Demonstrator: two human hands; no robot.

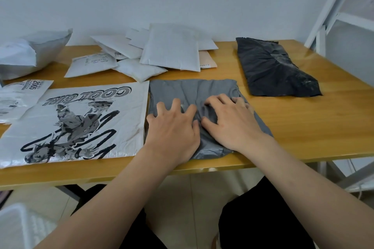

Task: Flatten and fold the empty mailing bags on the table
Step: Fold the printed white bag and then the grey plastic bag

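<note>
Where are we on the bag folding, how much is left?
Done, apparently: the printed white bag lies flat. In hand: both hands, left and right, press the wrinkled grey bag. Left: no fold shows yet; the black bag, the white mailer pile and the puffy grey bag wait.

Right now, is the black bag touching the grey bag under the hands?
No, the black bag lies apart to the right, with bare table showing between it and the grey bag.
</note>
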